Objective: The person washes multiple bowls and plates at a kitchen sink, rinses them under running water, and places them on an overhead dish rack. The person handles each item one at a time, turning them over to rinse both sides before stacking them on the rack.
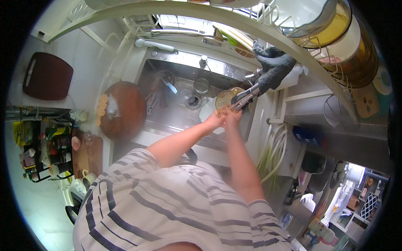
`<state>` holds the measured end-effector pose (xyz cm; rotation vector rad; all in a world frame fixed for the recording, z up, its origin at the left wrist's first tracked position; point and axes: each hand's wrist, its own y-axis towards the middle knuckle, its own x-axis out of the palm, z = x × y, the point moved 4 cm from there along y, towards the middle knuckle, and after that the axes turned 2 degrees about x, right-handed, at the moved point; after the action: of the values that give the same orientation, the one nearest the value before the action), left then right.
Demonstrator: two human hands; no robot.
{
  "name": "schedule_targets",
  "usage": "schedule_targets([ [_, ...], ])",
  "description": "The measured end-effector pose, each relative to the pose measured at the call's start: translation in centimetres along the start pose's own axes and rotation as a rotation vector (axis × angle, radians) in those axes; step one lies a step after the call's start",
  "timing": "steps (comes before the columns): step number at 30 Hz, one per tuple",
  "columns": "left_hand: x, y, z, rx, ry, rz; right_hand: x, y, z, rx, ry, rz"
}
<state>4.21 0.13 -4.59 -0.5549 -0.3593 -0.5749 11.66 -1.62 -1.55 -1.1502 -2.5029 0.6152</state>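
Note:
My left hand (215,121) and my right hand (232,118) meet over the right part of a stainless steel sink (169,117), below the tap (248,96). Their fingers overlap, and whether they hold a small thing is too blurred to tell. Just beyond them lies an amber glass bowl (225,98). A white dish (207,110) sits partly under my left hand. Farther left in the basin stand a clear glass (201,85) and the drain strainer (193,102). A light-blue handle (171,88) leans from a clear round container (165,77).
A grey cloth (272,67) drapes over the tap. On the left, a round wooden board (125,116) carries a crumpled plastic bag (113,107). Spring onions (276,147) lie on the right. A rack (301,47) with stacked bowls (333,34) arches overhead.

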Motion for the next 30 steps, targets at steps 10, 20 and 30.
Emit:
schedule_targets([
  [10,-1.8,-1.2,3.0,0.148,0.768,0.092,-1.3,0.8,3.1,-0.258,-0.449,0.346],
  [20,-5.2,0.2,5.7,0.093,1.138,0.359,0.4,-1.3,2.1,-0.269,-0.475,0.082],
  [30,-4.0,1.8,0.7,-0.116,0.591,0.285,0.7,-2.3,1.3,-0.324,-0.312,0.118],
])
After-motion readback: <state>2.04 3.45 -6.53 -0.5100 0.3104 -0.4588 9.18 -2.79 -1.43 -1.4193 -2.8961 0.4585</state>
